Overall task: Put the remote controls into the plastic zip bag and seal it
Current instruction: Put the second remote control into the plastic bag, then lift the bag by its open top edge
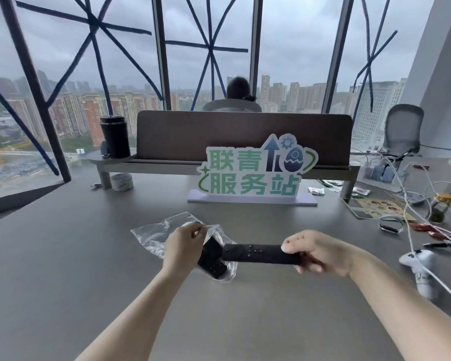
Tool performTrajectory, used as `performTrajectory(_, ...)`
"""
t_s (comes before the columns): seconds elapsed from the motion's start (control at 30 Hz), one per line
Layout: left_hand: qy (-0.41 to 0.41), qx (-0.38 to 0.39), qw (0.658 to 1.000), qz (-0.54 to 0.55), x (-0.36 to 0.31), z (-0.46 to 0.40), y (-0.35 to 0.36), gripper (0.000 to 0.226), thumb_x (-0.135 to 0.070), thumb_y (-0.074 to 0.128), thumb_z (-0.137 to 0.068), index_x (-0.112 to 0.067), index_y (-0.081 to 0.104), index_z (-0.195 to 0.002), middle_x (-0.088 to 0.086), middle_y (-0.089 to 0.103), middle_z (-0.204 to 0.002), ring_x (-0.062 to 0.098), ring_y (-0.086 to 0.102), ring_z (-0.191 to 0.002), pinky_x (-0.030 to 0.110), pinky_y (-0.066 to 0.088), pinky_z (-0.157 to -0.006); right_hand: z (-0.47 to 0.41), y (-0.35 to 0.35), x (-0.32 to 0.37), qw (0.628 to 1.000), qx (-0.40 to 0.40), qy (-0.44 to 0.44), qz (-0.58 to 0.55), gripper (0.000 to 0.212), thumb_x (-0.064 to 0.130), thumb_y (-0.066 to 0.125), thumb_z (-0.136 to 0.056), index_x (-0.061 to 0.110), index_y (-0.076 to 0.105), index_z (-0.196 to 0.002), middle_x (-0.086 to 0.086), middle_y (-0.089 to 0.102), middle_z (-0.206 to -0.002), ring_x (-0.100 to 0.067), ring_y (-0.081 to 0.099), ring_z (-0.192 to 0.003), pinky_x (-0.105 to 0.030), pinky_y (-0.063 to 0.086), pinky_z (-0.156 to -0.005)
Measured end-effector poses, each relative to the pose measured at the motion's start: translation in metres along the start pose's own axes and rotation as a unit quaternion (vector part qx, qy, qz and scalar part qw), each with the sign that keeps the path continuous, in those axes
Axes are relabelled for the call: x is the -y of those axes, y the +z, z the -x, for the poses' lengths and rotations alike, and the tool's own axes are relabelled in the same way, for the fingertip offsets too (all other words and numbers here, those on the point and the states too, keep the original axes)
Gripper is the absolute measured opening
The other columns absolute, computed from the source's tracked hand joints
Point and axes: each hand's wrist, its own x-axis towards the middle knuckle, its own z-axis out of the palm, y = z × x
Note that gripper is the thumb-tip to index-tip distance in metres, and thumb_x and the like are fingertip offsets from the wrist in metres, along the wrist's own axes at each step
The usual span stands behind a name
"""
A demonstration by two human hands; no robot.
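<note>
Remote control (258, 253), long and black, is clasped at its near-right end by the right hand (320, 252), fingers curled round it. Its long axis runs almost level from right to left, the free tip pointing straight at the mouth of the plastic zip bag (156, 235) and just reaching it. The left hand (184, 246) pinches the upper lip of that mouth between thumb and fingertips, lifting it open; it is the hand nearer the bag. A second remote (212, 259) already lies inside, slanted, its lower end towards the near edge of the surface (63, 269).

The coming move, as I judge it, is a plain push leftward along the remote's own length, so the tip must stay under the raised lip rather than catch on the slanted remote inside.

The bag rests mid-surface, its closed end trailing left and away. Farther back stands a green-lettered sign (253, 173), well apart from the work.
</note>
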Motion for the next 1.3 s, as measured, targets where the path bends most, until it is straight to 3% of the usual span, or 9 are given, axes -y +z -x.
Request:
performTrajectory(0.17,0.019,0.005,1.0,0.006,0.0,0.012,-0.004,0.019,-0.026,0.058,-0.086,-0.018,0.075,-0.082,-0.001,0.071,-0.068,0.018,0.063,-0.065,0.032,0.045,-0.06,-0.034,0.081,0.01,0.999,-0.029,0.023,-0.03,0.022,0.025,0.05,-0.101,0.012,0.059,-0.086,-0.007,0.068,-0.066,-0.01,0.038,-0.033,-0.023,0.024,-0.037)
performTrajectory(0.37,0.027,0.005,0.999,-0.026,0.016,0.014,-0.016,0.037,-0.027,0.056,-0.086,-0.013,0.049,-0.053,-0.001,0.041,-0.044,0.013,0.034,-0.048,0.033,0.029,-0.051,-0.063,0.113,0.015,0.983,-0.182,0.005,0.013,0.024,0.021,0.051,-0.095,0.01,0.069,-0.085,-0.01,0.077,-0.077,-0.011,0.044,-0.034,-0.025,0.039,-0.041)
performTrajectory(0.47,0.033,0.009,0.998,-0.044,0.025,0.013,-0.019,0.029,-0.027,0.055,-0.084,-0.005,0.06,-0.067,0.013,0.054,-0.057,0.015,0.037,-0.054,0.033,0.034,-0.055,-0.064,0.1,0.009,0.959,-0.265,-0.015,0.102,0.005,0.028,0.059,-0.089,0.025,0.063,-0.089,0.002,0.067,-0.073,-0.015,0.059,-0.059,-0.035,0.05,-0.065)
performTrajectory(0.6,0.038,0.042,0.996,-0.068,0.028,0.022,-0.027,0.015,-0.028,0.06,-0.081,-0.016,0.068,-0.078,-0.001,0.051,-0.058,0.018,0.045,-0.062,0.03,0.037,-0.058,-0.074,0.109,0.007,0.966,-0.207,-0.011,0.155,0.041,0.046,0.066,-0.083,0.04,0.047,-0.12,0.0,0.063,-0.084,-0.019,0.062,-0.078,-0.031,0.046,-0.067)
performTrajectory(0.7,0.017,0.142,0.971,-0.191,0.032,0.034,-0.036,0.046,-0.041,0.064,-0.072,-0.039,0.058,-0.117,-0.005,0.054,-0.093,0.021,0.057,-0.087,0.03,0.042,-0.069,-0.094,0.122,0.002,0.947,-0.259,-0.043,0.184,0.007,0.03,0.064,-0.085,0.028,0.059,-0.09,-0.001,0.065,-0.082,-0.025,0.061,-0.079,-0.034,0.049,-0.068)
performTrajectory(0.83,-0.026,0.198,0.912,-0.359,0.048,0.048,-0.054,0.061,-0.033,0.054,-0.07,-0.04,0.044,-0.13,0.002,0.053,-0.12,0.026,0.062,-0.103,0.032,0.05,-0.079,-0.106,0.117,-0.004,0.936,-0.307,-0.032,0.17,0.014,0.014,0.062,-0.081,0.022,0.057,-0.07,0.0,0.066,-0.067,-0.023,0.06,-0.061,-0.031,0.046,-0.057)
performTrajectory(1.0,-0.144,0.157,0.975,-0.069,0.047,0.018,-0.079,0.035,-0.005,0.054,-0.072,-0.013,0.064,-0.104,0.011,0.066,-0.084,0.025,0.066,-0.045,0.03,0.054,-0.043,-0.083,0.102,0.028,0.977,-0.187,-0.042,-0.096,0.01,0.002,0.064,-0.089,0.01,0.064,-0.083,-0.008,0.063,-0.057,-0.014,0.044,-0.034,-0.021,0.033,-0.035)
performTrajectory(1.17,-0.041,-0.026,0.992,0.117,-0.014,-0.029,-0.122,0.012,0.002,0.067,-0.076,-0.009,0.066,-0.07,0.011,0.065,-0.064,0.014,0.06,-0.043,0.029,0.056,-0.049,-0.046,0.077,0.105,0.925,-0.158,-0.141,-0.315,0.009,-0.003,0.064,-0.09,0.001,0.071,-0.086,-0.01,0.067,-0.062,-0.011,0.05,-0.041,-0.018,0.041,-0.035)
performTrajectory(1.3,0.026,-0.054,0.979,0.195,-0.068,-0.047,-0.155,0.012,0.0,0.071,-0.076,-0.01,0.068,-0.07,0.004,0.065,-0.065,0.011,0.057,-0.05,0.017,0.053,-0.049,-0.024,0.054,0.156,0.906,-0.24,-0.221,-0.269,0.009,0.003,0.068,-0.089,0.005,0.076,-0.093,-0.007,0.071,-0.066,-0.008,0.052,-0.039,-0.018,0.045,-0.037)
